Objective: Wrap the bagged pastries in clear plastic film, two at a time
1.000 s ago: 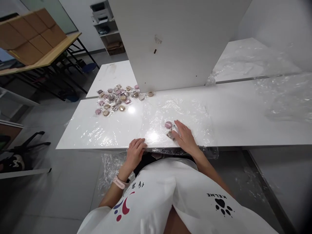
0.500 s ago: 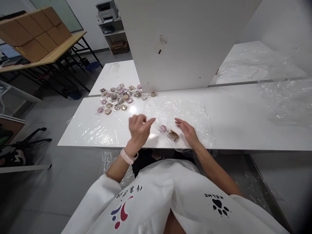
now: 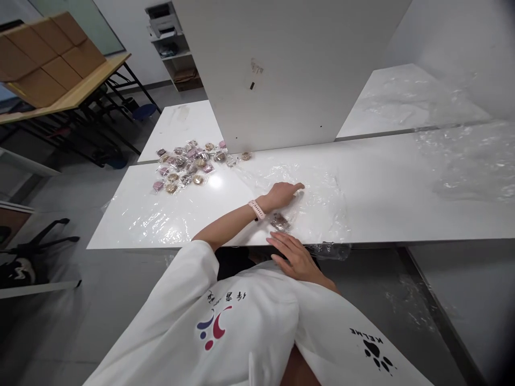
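A small brown packet [image 3: 280,222], blurred, lies just below the centre of the frame on clear film [image 3: 324,212] over the white worktop [image 3: 386,203], its long axis seeming to slant from upper left to lower right. Above it, the left hand [image 3: 282,196] reaches rightward with fingers curled; whether its grip pinches the film I cannot tell. Below, the right hand [image 3: 296,260] points upper left, back upward, its grip unclosed with fingers extended.
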`<state>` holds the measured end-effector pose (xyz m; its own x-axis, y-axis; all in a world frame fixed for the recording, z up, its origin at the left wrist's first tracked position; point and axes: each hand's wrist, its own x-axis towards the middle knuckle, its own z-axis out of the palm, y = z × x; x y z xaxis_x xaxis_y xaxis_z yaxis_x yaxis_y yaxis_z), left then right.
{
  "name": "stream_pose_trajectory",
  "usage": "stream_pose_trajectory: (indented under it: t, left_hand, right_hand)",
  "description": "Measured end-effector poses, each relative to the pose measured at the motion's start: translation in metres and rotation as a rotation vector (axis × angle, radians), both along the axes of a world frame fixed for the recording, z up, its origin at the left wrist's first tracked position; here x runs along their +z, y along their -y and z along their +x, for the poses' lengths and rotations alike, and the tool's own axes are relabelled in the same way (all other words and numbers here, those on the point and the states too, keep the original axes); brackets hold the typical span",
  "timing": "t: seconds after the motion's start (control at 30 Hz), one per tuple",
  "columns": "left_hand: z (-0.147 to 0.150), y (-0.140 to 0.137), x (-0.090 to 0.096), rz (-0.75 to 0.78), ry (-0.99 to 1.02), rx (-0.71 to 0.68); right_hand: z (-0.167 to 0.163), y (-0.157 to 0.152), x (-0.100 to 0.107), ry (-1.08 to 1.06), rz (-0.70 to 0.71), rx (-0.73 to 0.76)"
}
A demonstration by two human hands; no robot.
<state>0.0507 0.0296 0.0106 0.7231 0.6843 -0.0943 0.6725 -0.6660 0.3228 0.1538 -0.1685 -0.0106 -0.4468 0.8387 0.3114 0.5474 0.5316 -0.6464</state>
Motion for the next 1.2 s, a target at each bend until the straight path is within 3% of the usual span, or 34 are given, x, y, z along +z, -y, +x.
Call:
stream_pose_trajectory:
  t: [0.17,0.27,0.37,0.6,0.73,0.87,0.93,0.97,1.07,1.2]
  left_hand:
    - [-0.070,0.028,0.006,0.006,0.163,-0.070]
    - [-0.105,0.052,0.003,-0.038,0.172,-0.130]
    - [-0.123,0.075,-0.004,-0.040,0.212,-0.087]
    - [-0.126,0.102,-0.017,-0.037,0.295,0.140]
    - [-0.117,0.084,-0.019,-0.050,0.342,0.306]
    - [-0.097,0.053,-0.015,-0.189,0.250,0.467]
    - [-0.087,0.045,-0.012,-0.143,0.164,0.511]
    - [-0.083,0.043,-0.010,-0.063,0.135,0.524]
    - [-0.085,0.050,-0.010,0.204,0.137,0.413]
    - [-0.106,0.067,-0.017,0.197,0.198,0.039]
  right_hand:
    - [0.013,0.001,-0.023,0.160,0.084,-0.166]
    - [0.026,-0.003,-0.023,0.134,0.078,-0.257]
    - [0.041,-0.012,-0.016,0.178,0.029,-0.295]
    - [0.069,-0.030,-0.011,0.333,0.062,-0.233]
    - [0.072,-0.051,-0.014,0.311,0.094,-0.307]
    - [0.071,-0.090,-0.011,0.361,-0.101,-0.382]
    - [0.070,-0.105,-0.008,0.397,-0.144,-0.462]
    - [0.070,-0.109,-0.006,0.407,-0.098,-0.507]
    - [0.068,-0.103,-0.003,0.382,0.153,-0.440]
    - [0.069,-0.078,-0.014,0.285,0.203,-0.159]
